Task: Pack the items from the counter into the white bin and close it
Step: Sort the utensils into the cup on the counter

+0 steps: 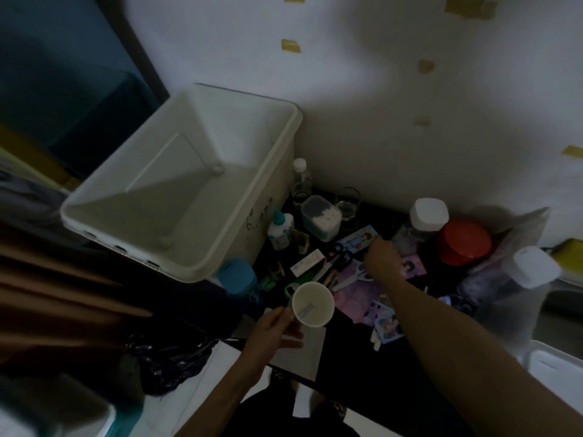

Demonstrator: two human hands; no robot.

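Observation:
The white bin stands empty and without a lid at the left of the dark counter, tilted toward me. My left hand grips a white paper cup with a small pale item inside. My right hand reaches over the clutter, fingers down on the photo cards beside black-handled scissors. Whether it grips a card is unclear in the dim light.
Behind the cards stand a clear bottle, a cotton-swab box, a glass and a white-blue bottle. A blue-lidded jar sits by the bin. Right: a red lid and white-capped containers.

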